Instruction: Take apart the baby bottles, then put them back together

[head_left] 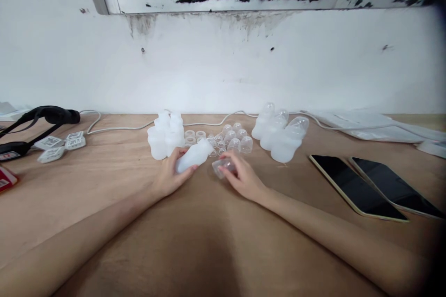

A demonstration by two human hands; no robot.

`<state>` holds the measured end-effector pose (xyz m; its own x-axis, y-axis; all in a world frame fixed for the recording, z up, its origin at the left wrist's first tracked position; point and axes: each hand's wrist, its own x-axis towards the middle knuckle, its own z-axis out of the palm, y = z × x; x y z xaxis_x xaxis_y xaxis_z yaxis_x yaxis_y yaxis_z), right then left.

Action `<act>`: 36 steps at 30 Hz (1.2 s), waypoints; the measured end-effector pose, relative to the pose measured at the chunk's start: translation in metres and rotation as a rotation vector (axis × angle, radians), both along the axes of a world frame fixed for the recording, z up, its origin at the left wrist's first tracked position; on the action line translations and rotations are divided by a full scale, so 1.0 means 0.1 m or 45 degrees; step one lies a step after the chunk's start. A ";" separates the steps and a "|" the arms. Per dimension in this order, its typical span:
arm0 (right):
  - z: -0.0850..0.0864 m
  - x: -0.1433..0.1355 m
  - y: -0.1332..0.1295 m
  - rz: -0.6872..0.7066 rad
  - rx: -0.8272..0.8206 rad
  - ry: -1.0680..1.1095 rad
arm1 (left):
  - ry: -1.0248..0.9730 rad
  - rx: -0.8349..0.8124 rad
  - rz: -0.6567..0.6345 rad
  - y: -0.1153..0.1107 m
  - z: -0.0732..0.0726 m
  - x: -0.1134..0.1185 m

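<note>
My left hand [172, 172] is closed around a translucent white baby bottle [192, 157], tilted with its top toward the right. A clear nipple appears to sit on that top. In my right hand [244, 177] is a clear dome cap [223, 167], its open side facing the bottle. Just beyond my hands lie several clear caps [245, 144], small clear nipples [218, 139] and white collar rings [190, 134]. Uncapped bottles [158, 141] stand in a group behind my left hand. Several bottles with clear caps [284, 144] stand at the right.
Two dark-screened tablets or phones [355, 185] lie at the right. A white cable [223, 123] runs along the wall, near a plastic bag [362, 125]. Black headgear [45, 120], several small white labelled cases [52, 154] and a red object [6, 178] are at the left.
</note>
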<state>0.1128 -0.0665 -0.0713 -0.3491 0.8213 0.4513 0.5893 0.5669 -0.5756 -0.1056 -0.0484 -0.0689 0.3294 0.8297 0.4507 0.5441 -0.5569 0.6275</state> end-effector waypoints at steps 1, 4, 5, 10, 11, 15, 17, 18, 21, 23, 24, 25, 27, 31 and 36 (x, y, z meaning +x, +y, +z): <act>-0.02 0.02 0.04 -0.024 -0.086 0.211 | 0.010 -0.005 -0.004 0.00 0.00 0.00; -0.08 0.06 0.17 -0.026 -0.300 0.794 | 0.044 -0.014 -0.022 0.00 0.00 0.00; -0.09 0.07 0.21 -0.008 -0.339 0.929 | 0.055 -0.020 -0.029 0.00 -0.01 0.00; -0.11 0.06 0.26 0.029 -0.429 1.113 | 0.087 -0.054 -0.035 0.00 -0.01 0.00; -0.10 0.06 0.25 0.030 -0.433 1.109 | 0.083 -0.054 -0.022 0.00 -0.01 0.01; -0.09 0.06 0.23 0.035 -0.440 1.082 | 0.077 -0.057 -0.009 0.00 -0.01 0.01; -0.09 0.06 0.23 0.027 -0.436 1.069 | 0.079 -0.049 -0.030 0.00 0.00 0.01; -0.09 0.06 0.23 0.027 -0.434 1.066 | 0.084 -0.043 -0.040 0.00 0.00 0.01; -0.09 0.06 0.23 0.036 -0.427 1.063 | 0.113 -0.034 -0.052 -0.01 0.01 0.01; -0.09 0.05 0.23 0.050 -0.426 1.067 | 0.119 -0.037 -0.049 -0.01 0.01 0.01; -0.09 0.05 0.23 0.055 -0.424 1.069 | 0.118 -0.039 -0.050 -0.01 0.01 0.01; -0.10 0.05 0.24 0.058 -0.421 1.068 | 0.115 -0.039 -0.051 -0.01 0.01 0.01; -0.10 0.06 0.24 0.051 -0.404 1.050 | 0.117 -0.038 -0.053 -0.01 0.01 0.01; -0.08 0.06 0.20 0.066 -0.359 0.925 | 0.157 -0.038 -0.070 -0.02 0.03 0.01; -0.01 0.06 0.11 0.113 -0.248 0.592 | 0.194 -0.059 -0.099 -0.04 0.04 0.02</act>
<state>0.1185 -0.0558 -0.0724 -0.2200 0.8820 0.4167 0.2005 0.4589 -0.8655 -0.1040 -0.0527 -0.0644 0.4548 0.8178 0.3525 0.5915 -0.5733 0.5670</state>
